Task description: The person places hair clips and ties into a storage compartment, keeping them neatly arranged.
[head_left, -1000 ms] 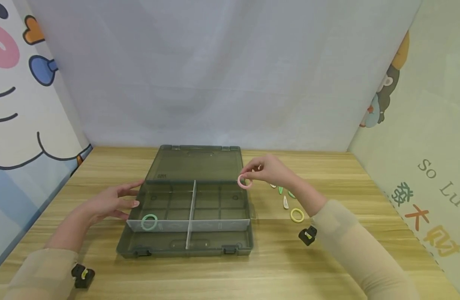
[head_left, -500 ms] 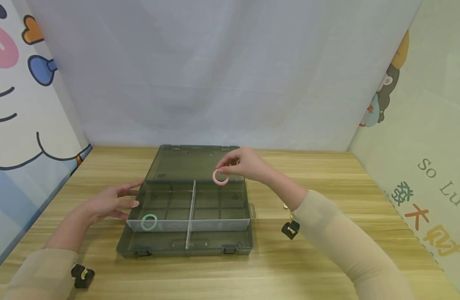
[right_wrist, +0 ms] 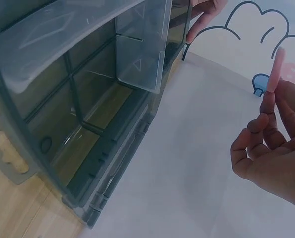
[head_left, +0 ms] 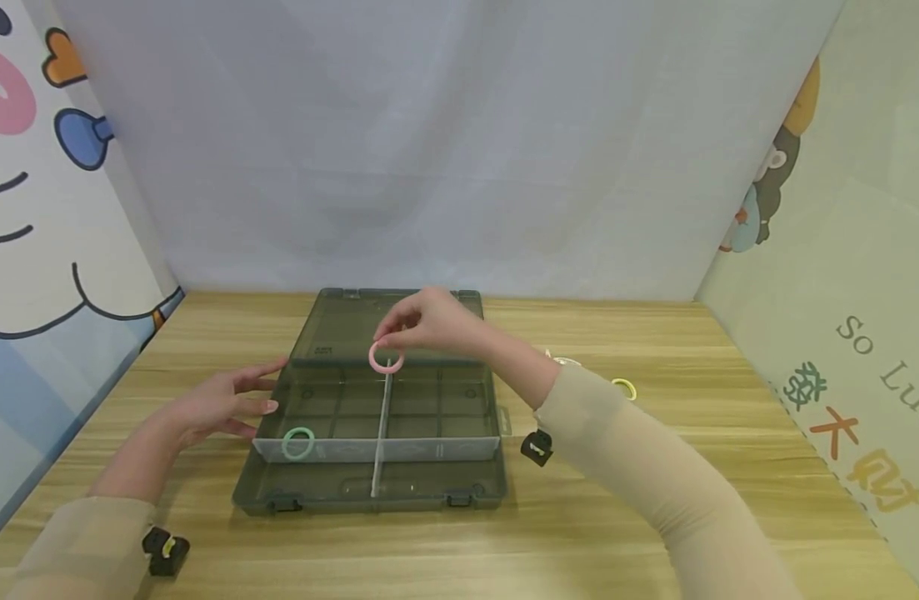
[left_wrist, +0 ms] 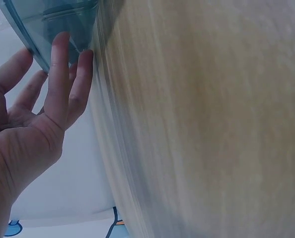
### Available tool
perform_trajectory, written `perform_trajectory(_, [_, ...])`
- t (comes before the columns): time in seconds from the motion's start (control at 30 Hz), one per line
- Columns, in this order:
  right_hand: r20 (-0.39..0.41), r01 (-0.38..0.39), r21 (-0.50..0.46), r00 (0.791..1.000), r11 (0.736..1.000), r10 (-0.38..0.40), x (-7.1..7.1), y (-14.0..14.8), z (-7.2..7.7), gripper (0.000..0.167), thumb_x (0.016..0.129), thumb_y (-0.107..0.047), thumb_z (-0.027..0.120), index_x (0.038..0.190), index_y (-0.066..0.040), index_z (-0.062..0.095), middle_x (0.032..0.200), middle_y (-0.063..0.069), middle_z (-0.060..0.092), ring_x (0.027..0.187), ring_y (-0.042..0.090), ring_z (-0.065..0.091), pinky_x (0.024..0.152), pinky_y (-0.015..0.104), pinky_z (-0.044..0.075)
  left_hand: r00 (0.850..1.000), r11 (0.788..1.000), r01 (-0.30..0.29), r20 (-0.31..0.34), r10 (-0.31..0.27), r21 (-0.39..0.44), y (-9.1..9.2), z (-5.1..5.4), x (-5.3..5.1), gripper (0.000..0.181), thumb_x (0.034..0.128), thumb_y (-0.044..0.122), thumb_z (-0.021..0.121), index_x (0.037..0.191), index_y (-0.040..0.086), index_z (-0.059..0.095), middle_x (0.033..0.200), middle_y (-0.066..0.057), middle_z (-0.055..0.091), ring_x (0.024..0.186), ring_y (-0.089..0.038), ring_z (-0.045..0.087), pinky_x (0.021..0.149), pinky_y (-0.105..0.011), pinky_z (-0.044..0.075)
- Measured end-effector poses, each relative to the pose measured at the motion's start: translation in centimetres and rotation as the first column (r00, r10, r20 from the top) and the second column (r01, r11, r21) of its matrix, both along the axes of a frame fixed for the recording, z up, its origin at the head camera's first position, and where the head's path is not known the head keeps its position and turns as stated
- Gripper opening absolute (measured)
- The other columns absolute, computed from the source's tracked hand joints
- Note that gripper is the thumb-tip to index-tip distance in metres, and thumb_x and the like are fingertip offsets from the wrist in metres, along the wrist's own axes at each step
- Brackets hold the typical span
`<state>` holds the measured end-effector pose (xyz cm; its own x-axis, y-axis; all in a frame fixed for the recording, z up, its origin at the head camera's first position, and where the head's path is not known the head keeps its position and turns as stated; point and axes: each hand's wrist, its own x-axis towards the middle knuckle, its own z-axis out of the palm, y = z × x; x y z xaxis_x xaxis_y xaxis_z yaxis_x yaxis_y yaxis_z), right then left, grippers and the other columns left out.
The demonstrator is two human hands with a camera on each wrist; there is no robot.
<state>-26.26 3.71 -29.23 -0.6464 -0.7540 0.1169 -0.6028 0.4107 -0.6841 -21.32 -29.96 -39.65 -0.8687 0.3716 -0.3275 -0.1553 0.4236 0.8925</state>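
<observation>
My right hand [head_left: 438, 320] pinches a pink hair tie [head_left: 372, 362] between thumb and fingertips, above the dividers of a translucent grey-green organizer box [head_left: 339, 410]. In the right wrist view the pink hair tie [right_wrist: 275, 74] is seen edge-on, away from the box walls. A green hair tie [head_left: 297, 458] stands near the cross divider at the box's left; which side of that divider it is on I cannot tell. My left hand [head_left: 217, 405] rests with extended, slightly bent fingers against the box's left side. The left wrist view shows those fingertips at a box corner.
The box's lid [head_left: 335, 323] lies folded back behind it. On the wooden table [head_left: 579, 533], right of the box, a yellow hair tie [head_left: 634, 388] and pale hair clips [head_left: 567, 361] are partly hidden by the right sleeve. A white cloth [head_left: 399, 167] hangs behind.
My right hand has carried the pink hair tie leftward from the box's right edge to above the central divider. My left hand has stayed at the box's left side.
</observation>
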Motion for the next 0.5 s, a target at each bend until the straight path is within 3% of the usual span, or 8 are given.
perform_trajectory(0.17, [0.004, -0.049, -0.002, 0.999, 0.999, 0.049, 0.0, -1.8, -0.2, 0.012, 0.088, -0.02, 0.069, 0.095, -0.012, 0.074, 0.087, 0.0, 0.072, 0.08, 0.008, 0.064, 0.071, 0.02, 0.049, 1.0, 1.0, 0.0, 0.002, 0.0, -0.003, 0.0, 0.0, 0.0, 0.081, 0.0927, 0.021, 0.061, 0.153, 0.017, 0.008, 0.151, -0.033, 0.01, 0.125, -0.042, 0.041, 0.08, -0.042, 0.053])
perform_trajectory(0.3, [0.016, -0.046, 0.022, 0.999, 0.999, 0.046, 0.0, -3.2, -0.8, 0.011, 0.088, -0.02, 0.069, 0.095, -0.014, 0.075, 0.087, -0.004, 0.072, 0.081, 0.008, 0.063, 0.071, 0.019, 0.048, 1.0, 1.0, -0.005, 0.007, 0.005, -0.005, 0.1, 0.1, 0.1, 0.08, 0.0933, 0.018, 0.06, 0.153, 0.017, 0.008, 0.15, -0.033, 0.01, 0.124, -0.042, 0.041, 0.08, -0.042, 0.053])
perform_trajectory(0.5, [-0.015, -0.056, 0.092, 0.998, 0.994, 0.057, -0.1, -5.1, -1.9, 0.01, 0.087, -0.022, 0.069, 0.094, -0.017, 0.075, 0.084, -0.008, 0.071, 0.071, 0.006, 0.056, 0.063, 0.018, 0.042, 1.0, 1.0, -0.007, 0.019, 0.007, 0.003, 0.3, 0.3, 0.1, 0.08, 0.0934, 0.018, 0.06, 0.153, 0.016, 0.007, 0.15, -0.033, 0.01, 0.125, -0.044, 0.04, 0.081, -0.043, 0.053])
